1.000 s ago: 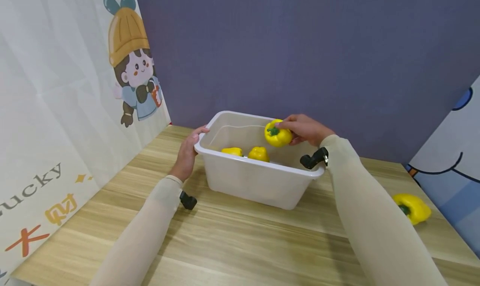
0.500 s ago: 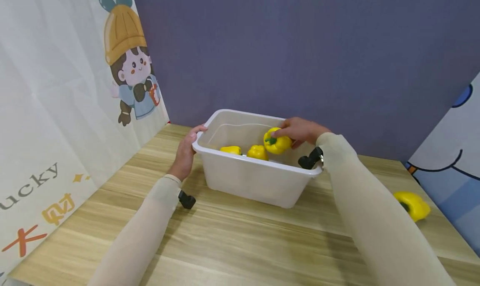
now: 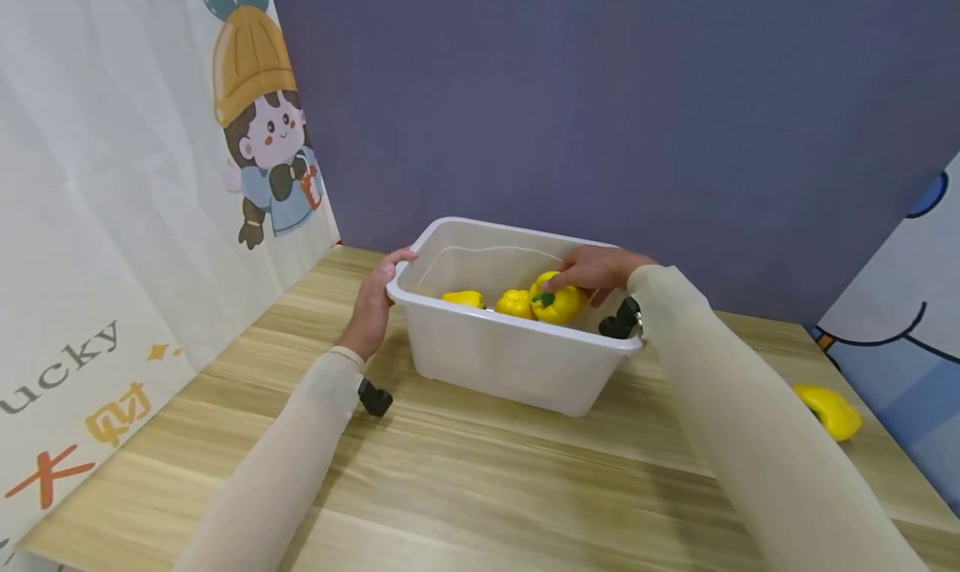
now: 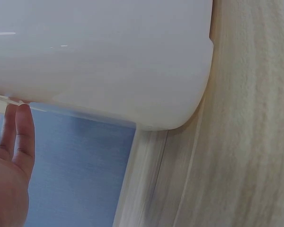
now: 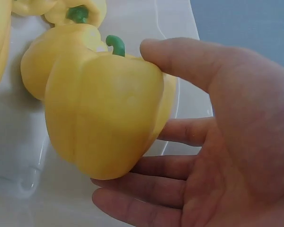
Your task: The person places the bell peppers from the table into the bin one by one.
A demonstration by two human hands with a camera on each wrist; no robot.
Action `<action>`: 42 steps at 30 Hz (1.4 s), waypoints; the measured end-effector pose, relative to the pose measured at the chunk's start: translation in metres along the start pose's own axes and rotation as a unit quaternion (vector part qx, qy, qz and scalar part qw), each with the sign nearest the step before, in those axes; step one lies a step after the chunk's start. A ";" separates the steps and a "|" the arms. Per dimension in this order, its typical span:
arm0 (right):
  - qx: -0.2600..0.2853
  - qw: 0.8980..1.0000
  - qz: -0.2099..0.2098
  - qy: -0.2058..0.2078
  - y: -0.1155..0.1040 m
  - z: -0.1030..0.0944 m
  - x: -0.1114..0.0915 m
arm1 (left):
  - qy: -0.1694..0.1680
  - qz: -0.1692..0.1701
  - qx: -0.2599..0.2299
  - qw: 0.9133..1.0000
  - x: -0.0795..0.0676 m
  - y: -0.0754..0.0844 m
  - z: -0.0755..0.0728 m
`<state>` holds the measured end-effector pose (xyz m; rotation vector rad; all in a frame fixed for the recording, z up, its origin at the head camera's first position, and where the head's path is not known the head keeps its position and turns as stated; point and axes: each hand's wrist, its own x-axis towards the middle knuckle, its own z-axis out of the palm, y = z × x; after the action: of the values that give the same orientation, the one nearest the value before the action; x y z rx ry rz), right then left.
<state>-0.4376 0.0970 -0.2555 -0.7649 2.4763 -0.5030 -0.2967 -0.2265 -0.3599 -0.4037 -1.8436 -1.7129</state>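
Observation:
A yellow bell pepper [image 3: 558,306] with a green stem is low inside a white plastic bin [image 3: 502,351]. My right hand [image 3: 604,267] holds it from the right. In the right wrist view the thumb lies by the stem and the fingers curl under the pepper [image 5: 104,113]. Other yellow peppers lie to its left in the bin, among them one pepper [image 3: 514,303] beside it and another pepper [image 3: 462,298] farther left. My left hand [image 3: 369,309] grips the bin's left rim; in the left wrist view its fingers [image 4: 24,135] reach up to that rim.
The bin stands on a wood-grain table [image 3: 480,472]. One more yellow bell pepper [image 3: 834,413] lies at the table's right, partly behind my right sleeve. A dark blue-grey panel [image 3: 600,97] rises behind, and a white printed sheet [image 3: 135,180] hangs on the left.
My right hand has lowered the pepper deeper into the bin, until it sits beside the middle one. The left hand keeps its place on the rim.

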 end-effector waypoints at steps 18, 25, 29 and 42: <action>-0.040 0.998 -0.013 -0.040 0.000 0.003 0.005 | 0.001 -0.003 0.004 1.000 -0.001 -0.002 0.000; -0.040 0.998 -0.019 -0.045 0.002 0.002 0.008 | 0.005 -0.002 0.004 1.000 0.000 -0.004 0.001; -0.039 0.998 -0.025 -0.042 0.002 0.002 0.010 | 0.010 -0.004 0.005 1.000 0.000 -0.005 0.001; -0.033 0.999 -0.006 -0.034 0.005 0.001 0.008 | 0.004 -0.005 -0.003 1.000 0.002 -0.007 0.004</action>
<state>-0.4447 0.0960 -0.2615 -0.8093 2.4377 -0.3948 -0.3033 -0.2241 -0.3638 -0.3890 -1.8375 -1.7255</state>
